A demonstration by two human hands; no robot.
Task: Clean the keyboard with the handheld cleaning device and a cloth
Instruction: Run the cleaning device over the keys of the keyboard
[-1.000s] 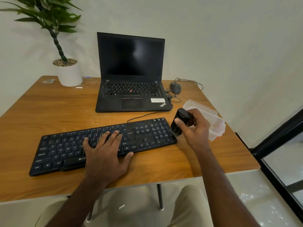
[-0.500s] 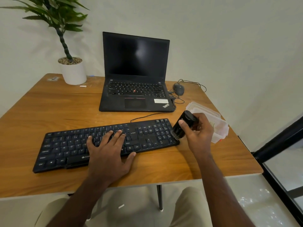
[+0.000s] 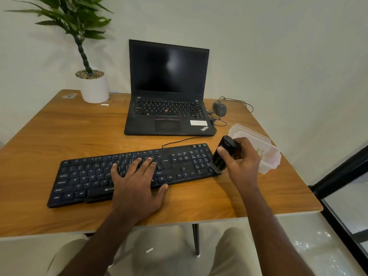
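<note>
Left hand flat on the keyboard mid-table, pinning it. Right hand grips the cleaning device, bristles seemingly touching the numpad's right edge. Advice: sweep row by row, light pressure, debris off the edge.

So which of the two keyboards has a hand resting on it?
The separate black keyboard at the front of the table, under the flat left hand; the laptop behind it has its own keyboard, untouched.
</note>
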